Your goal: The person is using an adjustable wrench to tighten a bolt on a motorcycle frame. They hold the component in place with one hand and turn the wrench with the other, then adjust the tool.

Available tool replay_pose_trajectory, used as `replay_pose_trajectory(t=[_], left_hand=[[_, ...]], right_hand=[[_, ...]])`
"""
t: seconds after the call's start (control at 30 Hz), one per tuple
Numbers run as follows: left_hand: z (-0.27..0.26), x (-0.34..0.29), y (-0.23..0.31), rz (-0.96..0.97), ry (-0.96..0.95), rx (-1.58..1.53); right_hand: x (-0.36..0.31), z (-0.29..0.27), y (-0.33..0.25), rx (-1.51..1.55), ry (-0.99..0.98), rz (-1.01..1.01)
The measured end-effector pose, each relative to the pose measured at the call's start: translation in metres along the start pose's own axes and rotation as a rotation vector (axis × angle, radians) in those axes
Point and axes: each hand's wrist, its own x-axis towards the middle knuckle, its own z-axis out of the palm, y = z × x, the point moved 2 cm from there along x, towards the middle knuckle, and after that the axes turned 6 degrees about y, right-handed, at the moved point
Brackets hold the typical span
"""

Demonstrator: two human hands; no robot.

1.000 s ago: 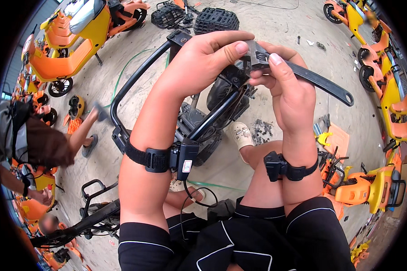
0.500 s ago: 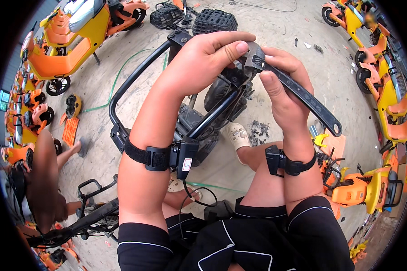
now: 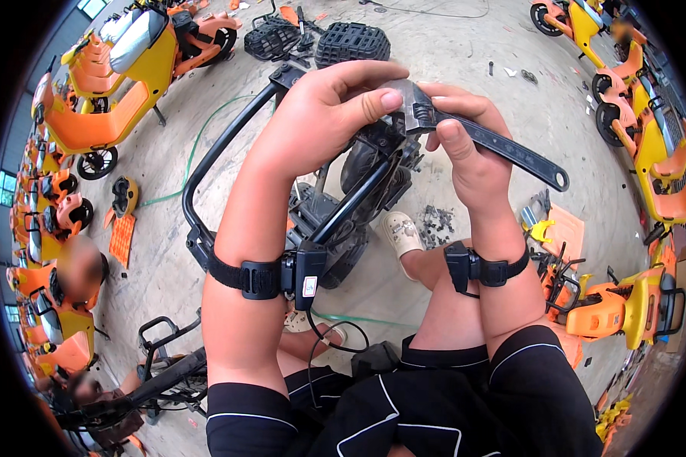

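Note:
My right hand (image 3: 476,156) is closed round an adjustable wrench (image 3: 511,152) with a dark handle and a hole at its end. The handle slopes down to the right, past my thumb. My left hand (image 3: 324,107) curls over from the left, its thumb and fingers at the wrench's grey head (image 3: 415,110). What the jaws grip is hidden. Just below, the black tubular frame (image 3: 358,199) of a partly stripped scooter stands between my legs, with a dark wheel (image 3: 360,167) under it.
Black baskets (image 3: 352,44) lie ahead on the concrete floor. Yellow-orange scooters (image 3: 137,84) line the left and right sides. Small dark parts (image 3: 437,222) lie beside my shoe (image 3: 402,232). A black frame (image 3: 160,381) and a blurred person (image 3: 80,266) are at left.
Both hands have shifted slightly left and down with the wrench, whose handle end has risen. The person at left has moved back from the near frame.

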Motion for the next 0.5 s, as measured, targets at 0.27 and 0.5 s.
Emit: replay_pose_trajectory(t=[0.27, 0.5], left_hand=[[0.001, 0.000, 0.000, -0.005, 0.001, 0.004], [0.001, -0.001, 0.004, -0.022, -0.001, -0.043]], right_hand=[[-0.001, 0.007, 0.004, 0.146, 0.064, 0.038], [-0.002, 0.010, 0.003, 0.151, 0.092, 0.037]])
